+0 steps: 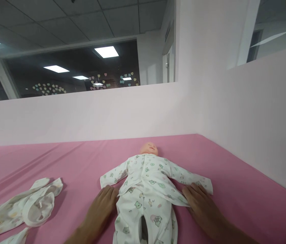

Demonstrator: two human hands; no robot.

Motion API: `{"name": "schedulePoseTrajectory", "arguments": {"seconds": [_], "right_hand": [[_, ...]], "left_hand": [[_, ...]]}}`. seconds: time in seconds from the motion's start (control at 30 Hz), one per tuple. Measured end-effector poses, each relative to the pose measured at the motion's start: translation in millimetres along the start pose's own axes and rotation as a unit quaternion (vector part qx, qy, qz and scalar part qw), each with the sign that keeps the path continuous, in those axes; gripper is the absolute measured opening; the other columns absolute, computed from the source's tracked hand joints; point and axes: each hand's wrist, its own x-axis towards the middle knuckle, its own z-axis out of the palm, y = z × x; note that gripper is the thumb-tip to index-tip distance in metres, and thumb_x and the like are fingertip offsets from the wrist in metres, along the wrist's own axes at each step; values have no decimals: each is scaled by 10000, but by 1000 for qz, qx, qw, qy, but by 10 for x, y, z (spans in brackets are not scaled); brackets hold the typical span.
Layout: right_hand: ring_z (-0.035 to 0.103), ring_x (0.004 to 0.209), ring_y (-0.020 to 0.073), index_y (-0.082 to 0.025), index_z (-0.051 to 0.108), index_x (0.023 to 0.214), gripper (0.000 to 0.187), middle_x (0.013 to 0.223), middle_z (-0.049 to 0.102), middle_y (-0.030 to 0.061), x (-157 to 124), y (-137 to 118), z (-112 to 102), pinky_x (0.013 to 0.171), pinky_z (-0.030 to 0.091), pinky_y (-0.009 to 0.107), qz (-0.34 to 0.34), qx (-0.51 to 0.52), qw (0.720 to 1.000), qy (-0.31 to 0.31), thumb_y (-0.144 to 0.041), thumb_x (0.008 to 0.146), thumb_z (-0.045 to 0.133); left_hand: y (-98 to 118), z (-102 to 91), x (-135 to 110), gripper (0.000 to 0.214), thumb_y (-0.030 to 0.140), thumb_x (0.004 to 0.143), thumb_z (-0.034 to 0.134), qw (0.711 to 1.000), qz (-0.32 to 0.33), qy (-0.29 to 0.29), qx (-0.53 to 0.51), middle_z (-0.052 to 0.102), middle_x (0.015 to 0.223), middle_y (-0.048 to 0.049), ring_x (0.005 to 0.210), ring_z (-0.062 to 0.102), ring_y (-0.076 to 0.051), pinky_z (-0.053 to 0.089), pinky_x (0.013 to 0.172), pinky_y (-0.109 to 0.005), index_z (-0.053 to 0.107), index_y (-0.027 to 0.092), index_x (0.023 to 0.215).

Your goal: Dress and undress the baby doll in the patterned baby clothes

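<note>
A baby doll (149, 148) lies on its back, its head toward the wall. It wears a white long-sleeved baby shirt (155, 173) with a green animal print, both sleeves spread sideways, and matching pants (148, 206). My left hand (103, 206) is closed at the shirt's lower left edge, below one sleeve. On the other side my right hand (202, 205) pinches the lower right corner of the shirt, which is pulled outward over the pants. The thumbs and undersides of the fingers are mostly hidden.
Other white printed baby clothes (18, 210) lie crumpled on the pink sheet (82, 166) at the left. A white wall (87, 117) borders the far side and another (259, 128) the right. Above is a window (82, 69) with heart stickers.
</note>
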Motion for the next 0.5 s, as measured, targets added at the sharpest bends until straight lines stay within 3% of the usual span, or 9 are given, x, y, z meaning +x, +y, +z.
{"name": "schedulePoseTrajectory", "arguments": {"seconds": [0.1, 0.17, 0.23, 0.33, 0.4, 0.5], "right_hand": [[568, 765, 236, -213, 586, 878, 197, 832, 642, 54, 30, -10, -11, 728, 460, 384, 0, 4, 1000, 29, -88, 771, 479], [579, 835, 244, -194, 578, 1060, 321, 938, 650, 74, 90, -94, -34, 756, 466, 382, -7, 11, 997, 76, -90, 766, 505], [577, 889, 241, -178, 542, 1185, 446, 1012, 643, 89, 185, -233, -76, 782, 462, 369, -28, 21, 992, 121, -49, 762, 487], [562, 854, 214, -202, 601, 1067, 407, 932, 637, 62, 357, -495, -161, 772, 437, 341, -68, 71, 984, 147, 10, 765, 430], [555, 804, 191, -208, 610, 948, 298, 844, 622, 33, 452, -669, -210, 740, 424, 318, -51, 139, 979, 144, -13, 810, 432], [533, 709, 162, -208, 578, 830, 169, 738, 590, -1, 504, -881, -223, 661, 397, 287, -2, 201, 972, 123, -130, 916, 456]], "left_hand": [[59, -94, 36, 430, 200, 906, 413, 995, -36, 9, -91, 644, 1142, -120, 1061, 568, -277, 463, 930, -452, 546, 215, 1315], [162, -188, 85, 461, 244, 913, 435, 979, -75, 9, -189, 607, 1252, -98, 1124, 556, -260, 481, 922, -408, 492, 252, 1369], [276, -298, 143, 398, 308, 929, 422, 954, -132, 15, -269, 612, 1257, -67, 1113, 571, -245, 497, 887, -368, 542, 270, 1307], [431, -472, 210, 355, 452, 934, 418, 932, -188, 33, -307, 663, 1110, -56, 984, 604, -243, 502, 792, -335, 629, 250, 1135], [528, -566, 225, 347, 501, 934, 425, 938, -161, 47, -302, 665, 974, -49, 884, 597, -221, 483, 750, -310, 647, 241, 988], [675, -619, 216, 347, 453, 968, 389, 959, -59, 55, -271, 594, 777, -30, 750, 538, -179, 446, 730, -295, 578, 224, 788]]}}
